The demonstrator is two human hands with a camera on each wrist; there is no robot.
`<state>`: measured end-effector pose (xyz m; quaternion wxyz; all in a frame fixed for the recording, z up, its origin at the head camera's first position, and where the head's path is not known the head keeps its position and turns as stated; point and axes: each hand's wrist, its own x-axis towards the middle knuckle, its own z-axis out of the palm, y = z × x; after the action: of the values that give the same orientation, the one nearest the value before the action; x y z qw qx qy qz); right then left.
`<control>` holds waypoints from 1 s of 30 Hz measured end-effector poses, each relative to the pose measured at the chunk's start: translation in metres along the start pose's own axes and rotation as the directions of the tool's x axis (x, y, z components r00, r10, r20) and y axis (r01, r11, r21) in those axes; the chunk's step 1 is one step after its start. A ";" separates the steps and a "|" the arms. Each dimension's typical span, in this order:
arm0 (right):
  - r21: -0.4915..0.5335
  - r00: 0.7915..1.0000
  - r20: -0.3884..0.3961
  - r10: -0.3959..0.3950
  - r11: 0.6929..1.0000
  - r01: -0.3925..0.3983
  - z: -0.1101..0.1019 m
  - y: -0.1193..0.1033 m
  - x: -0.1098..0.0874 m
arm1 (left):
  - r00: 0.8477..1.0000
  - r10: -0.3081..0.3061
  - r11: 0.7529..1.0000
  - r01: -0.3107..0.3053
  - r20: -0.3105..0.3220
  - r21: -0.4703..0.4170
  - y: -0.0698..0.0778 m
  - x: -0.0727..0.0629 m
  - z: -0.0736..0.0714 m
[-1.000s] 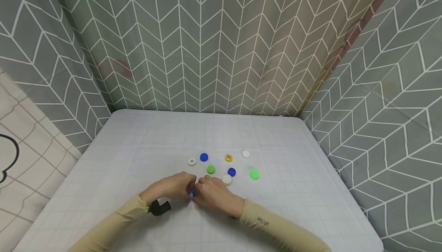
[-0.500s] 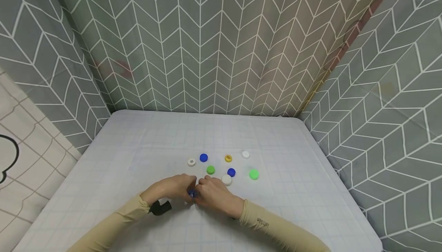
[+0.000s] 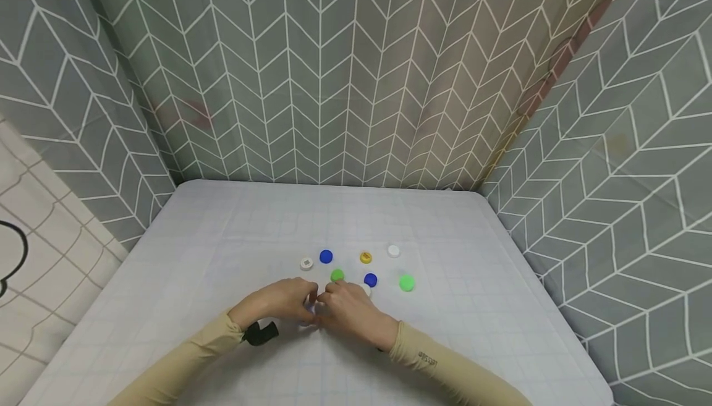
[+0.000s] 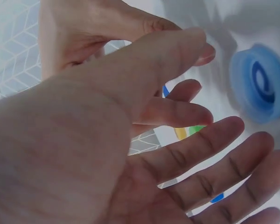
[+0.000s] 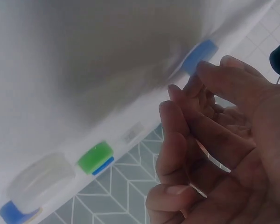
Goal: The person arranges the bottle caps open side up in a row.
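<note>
A light blue bottle cap [image 4: 259,84] lies on the white-covered table, a darker blue swirl showing inside its rim. My left hand [image 3: 283,300] is beside it; in the left wrist view its fingers [image 4: 214,172] are spread, their tips apart from the cap. Opposite, my right hand [image 3: 351,312] has loosely bent fingers with nothing between them. In the right wrist view, that hand's thumb tip overlaps the edge of the blue cap [image 5: 201,55]. From the head view, the hands mostly hide this cap.
Beyond the hands lie several more caps: blue [image 3: 326,256], white [image 3: 306,264], yellow [image 3: 365,257], green [image 3: 337,275] and bright green [image 3: 406,282]. A white cap [image 3: 366,290] is partly covered by the right hand. Patterned curtains [image 3: 334,84] stand behind the table [image 3: 250,220].
Earlier a dark blue-purple piece showed between the fingertips of both hands; now only a pale blue patch shows there. The right hand has shifted slightly, covering more of the white cap.
</note>
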<state>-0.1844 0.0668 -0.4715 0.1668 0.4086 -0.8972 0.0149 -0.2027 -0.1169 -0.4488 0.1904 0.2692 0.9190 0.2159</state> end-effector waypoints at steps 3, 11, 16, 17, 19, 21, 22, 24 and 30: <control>0.008 1.000 0.000 0.025 1.000 -0.025 -0.002 0.005 0.000 | 1.000 -0.005 1.000 0.005 -0.011 0.001 0.002 0.004 -0.002; 0.089 0.993 0.053 0.108 0.990 -0.112 -0.006 0.020 0.000 | 0.998 -0.054 0.998 0.055 -0.036 0.010 0.008 0.017 -0.009; 0.124 0.986 0.054 0.157 0.979 -0.162 -0.006 0.030 0.000 | 0.997 -0.061 0.998 0.062 -0.051 0.006 0.010 0.026 -0.012; 0.124 0.985 0.051 0.164 0.978 -0.169 -0.005 0.032 0.000 | 0.997 -0.067 0.998 0.067 -0.049 -0.003 0.010 0.027 -0.012; 0.129 0.983 0.045 0.180 0.974 -0.184 -0.004 0.036 -0.001 | 0.996 -0.080 0.997 0.080 -0.044 -0.016 0.010 0.031 -0.012; 0.134 0.980 0.042 0.196 0.971 -0.200 -0.002 0.039 -0.001 | 0.994 -0.103 0.994 0.102 -0.038 -0.026 0.009 0.034 -0.012; 0.139 0.978 0.041 0.203 0.969 -0.207 -0.002 0.040 0.000 | 0.993 -0.114 0.993 0.113 -0.037 -0.029 0.009 0.036 -0.012; 0.141 0.975 0.040 0.217 0.965 -0.221 0.000 0.043 0.000 | 0.991 -0.127 0.992 0.126 -0.044 -0.029 0.008 0.039 -0.012; 0.136 0.965 0.045 0.259 0.955 -0.263 0.001 0.051 0.002 | 0.987 -0.136 0.991 0.134 -0.090 -0.020 0.004 0.052 -0.011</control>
<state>-0.2234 0.0995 -0.4665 0.1220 0.2975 -0.9422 0.0947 -0.2472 -0.0866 -0.4497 0.1642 0.1948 0.9414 0.2212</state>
